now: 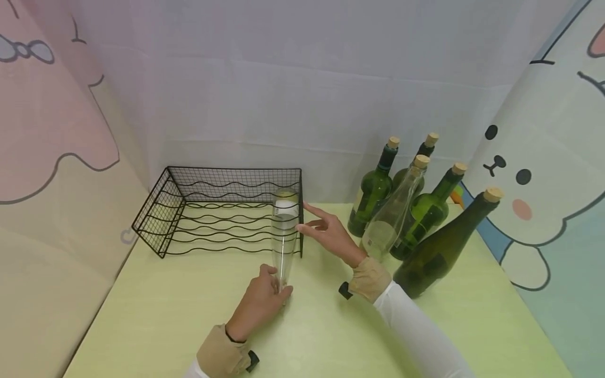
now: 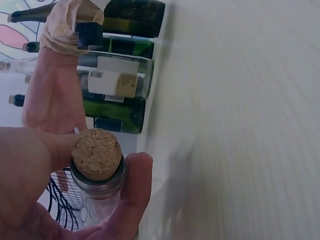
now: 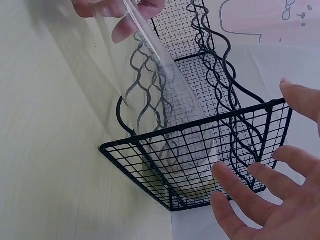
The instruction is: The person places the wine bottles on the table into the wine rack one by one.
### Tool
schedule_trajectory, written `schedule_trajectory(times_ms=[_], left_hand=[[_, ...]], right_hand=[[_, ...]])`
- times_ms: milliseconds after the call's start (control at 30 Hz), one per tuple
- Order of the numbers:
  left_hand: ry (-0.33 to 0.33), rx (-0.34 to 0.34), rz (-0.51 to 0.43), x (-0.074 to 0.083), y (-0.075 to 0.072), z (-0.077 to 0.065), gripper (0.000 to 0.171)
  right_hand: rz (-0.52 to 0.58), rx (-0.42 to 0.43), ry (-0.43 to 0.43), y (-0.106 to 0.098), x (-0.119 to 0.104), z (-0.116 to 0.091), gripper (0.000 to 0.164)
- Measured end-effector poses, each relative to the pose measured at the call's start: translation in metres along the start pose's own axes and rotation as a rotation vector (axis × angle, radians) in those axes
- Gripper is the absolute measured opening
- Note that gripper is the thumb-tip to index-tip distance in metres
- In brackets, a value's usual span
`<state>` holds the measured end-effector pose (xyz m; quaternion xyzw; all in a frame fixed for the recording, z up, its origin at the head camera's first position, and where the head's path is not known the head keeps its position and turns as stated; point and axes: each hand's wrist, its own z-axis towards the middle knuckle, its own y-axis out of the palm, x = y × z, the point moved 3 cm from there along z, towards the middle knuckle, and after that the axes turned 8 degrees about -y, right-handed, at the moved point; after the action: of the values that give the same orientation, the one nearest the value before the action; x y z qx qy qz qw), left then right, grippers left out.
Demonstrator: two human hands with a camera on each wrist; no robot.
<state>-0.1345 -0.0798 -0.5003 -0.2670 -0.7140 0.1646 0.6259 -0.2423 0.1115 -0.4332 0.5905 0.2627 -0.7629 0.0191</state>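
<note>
My left hand (image 1: 257, 307) grips the neck of a clear glass bottle (image 1: 282, 262), its thumb and fingers around the neck just below the cork (image 2: 96, 154). The bottle's base lies inside the right end of a black wire wine rack (image 1: 236, 168), and its neck sticks out toward me. My right hand (image 1: 334, 236) is at the rack's right end, fingers spread and loosely bent, fingertips close by the mesh side panel (image 3: 200, 145). Nothing is held in it. Through the glass, a white label shows near the base.
Several corked bottles stand to the right behind my right forearm: green ones (image 1: 375, 189), a clear one (image 1: 380, 236) and a dark one (image 1: 435, 257) nearest me. The pale yellow-green table (image 1: 156, 310) carries everything. A white cloth wall (image 1: 283, 105) rises behind the rack.
</note>
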Motion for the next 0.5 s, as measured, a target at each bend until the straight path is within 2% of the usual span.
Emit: schedule_trajectory(times_ms=[167,333,433,500], left_hand=[[0.016,-0.095,-0.103,-0.006,-0.002,0.002,0.053],[0.000,-0.229,-0.274,-0.010,0.000,0.004,0.061],[-0.007,-0.276,-0.353,-0.011,0.001,0.005,0.061],[-0.004,-0.284,-0.368,-0.011,0.001,0.006,0.060]], right_hand=[[-0.005,0.011,-0.004,-0.001,0.001,0.001,0.071],[0.010,0.016,-0.005,-0.001,0.002,0.000,0.072],[0.016,0.010,-0.014,0.000,0.002,0.000,0.073],[0.019,0.006,-0.020,0.001,0.001,0.000,0.073]])
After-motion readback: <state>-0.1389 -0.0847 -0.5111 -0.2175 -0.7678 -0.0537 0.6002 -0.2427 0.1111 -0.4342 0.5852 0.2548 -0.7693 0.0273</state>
